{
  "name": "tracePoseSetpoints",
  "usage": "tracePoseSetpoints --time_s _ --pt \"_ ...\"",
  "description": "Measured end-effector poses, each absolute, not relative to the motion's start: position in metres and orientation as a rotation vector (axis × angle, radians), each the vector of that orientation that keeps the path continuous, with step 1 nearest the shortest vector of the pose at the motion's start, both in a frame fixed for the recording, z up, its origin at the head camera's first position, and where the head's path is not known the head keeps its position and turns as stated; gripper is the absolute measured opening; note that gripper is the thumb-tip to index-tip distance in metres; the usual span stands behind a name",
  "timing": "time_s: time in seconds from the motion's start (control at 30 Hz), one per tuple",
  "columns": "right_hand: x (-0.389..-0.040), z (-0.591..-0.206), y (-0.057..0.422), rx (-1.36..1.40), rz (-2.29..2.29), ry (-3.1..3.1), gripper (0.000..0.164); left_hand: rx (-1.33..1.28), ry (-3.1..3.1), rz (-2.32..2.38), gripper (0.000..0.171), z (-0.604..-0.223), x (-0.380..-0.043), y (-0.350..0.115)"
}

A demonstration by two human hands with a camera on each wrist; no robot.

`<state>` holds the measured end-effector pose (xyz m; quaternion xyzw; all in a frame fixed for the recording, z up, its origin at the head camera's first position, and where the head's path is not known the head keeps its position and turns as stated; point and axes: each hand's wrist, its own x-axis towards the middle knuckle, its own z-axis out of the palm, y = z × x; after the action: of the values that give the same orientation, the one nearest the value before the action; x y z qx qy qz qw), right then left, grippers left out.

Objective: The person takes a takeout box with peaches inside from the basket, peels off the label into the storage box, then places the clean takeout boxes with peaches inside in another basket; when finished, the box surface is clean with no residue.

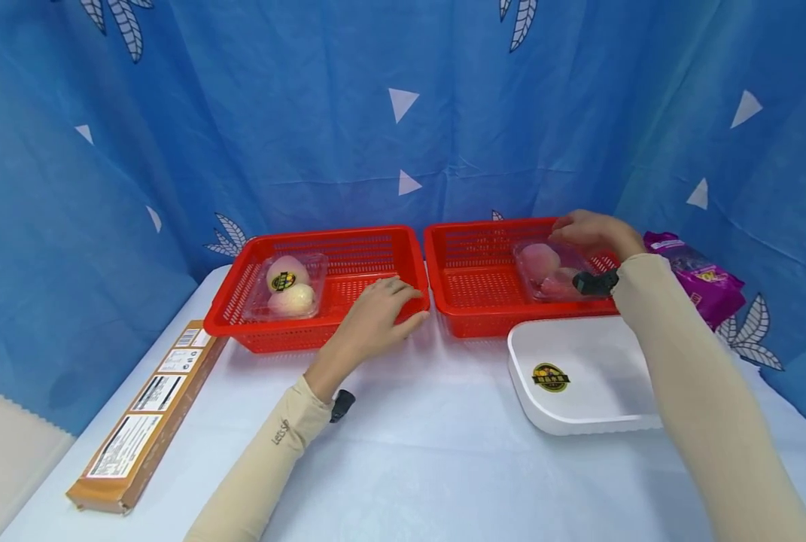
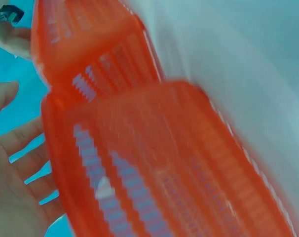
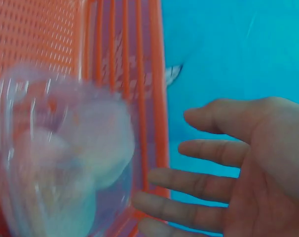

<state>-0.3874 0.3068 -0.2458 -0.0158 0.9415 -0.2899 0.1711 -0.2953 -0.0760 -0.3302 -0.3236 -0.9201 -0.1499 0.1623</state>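
Two red plastic baskets stand side by side, the left basket and the right basket. Each contains a clear plastic box of peaches: the left box bears a dark round label, and the right box sits under my right forearm. My left hand, fingers spread, hovers at the left basket's front right corner. Over the right basket's back right rim reaches my right hand, its straight fingers beside the peach box in the right wrist view. Neither palm holds anything.
A white tray with a round label stands before the right basket, partly behind my right sleeve. Purple packaging lies at the far right. Along the left table edge runs a long cardboard box. A blue curtain hangs behind.
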Motion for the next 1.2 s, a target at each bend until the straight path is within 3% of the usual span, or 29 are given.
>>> tracePoseSetpoints --time_s 0.1,0.37,0.5,0.8,1.2 --pt "-0.389 -0.238 0.29 -0.103 -0.81 2.686 0.077 -0.844 -2.679 -0.443 0.051 -0.322 -0.288 -0.112" --pt "-0.402 -0.212 0.225 -0.305 -0.776 2.689 0.059 -0.343 -3.053 -0.635 0.095 -0.301 -0.283 -0.221" --pt "-0.409 -0.213 0.18 -0.344 -0.887 2.647 0.057 -0.258 -3.075 -0.803 0.107 -0.301 -0.283 -0.263" --pt "-0.418 -0.243 0.076 -0.317 -1.178 2.415 0.047 -0.12 -3.122 -0.986 0.109 -0.306 -0.279 -0.292" --pt "-0.405 -0.287 -0.02 -0.166 -1.64 2.038 0.055 -0.063 -3.152 -0.96 0.104 -0.302 -0.275 -0.288"
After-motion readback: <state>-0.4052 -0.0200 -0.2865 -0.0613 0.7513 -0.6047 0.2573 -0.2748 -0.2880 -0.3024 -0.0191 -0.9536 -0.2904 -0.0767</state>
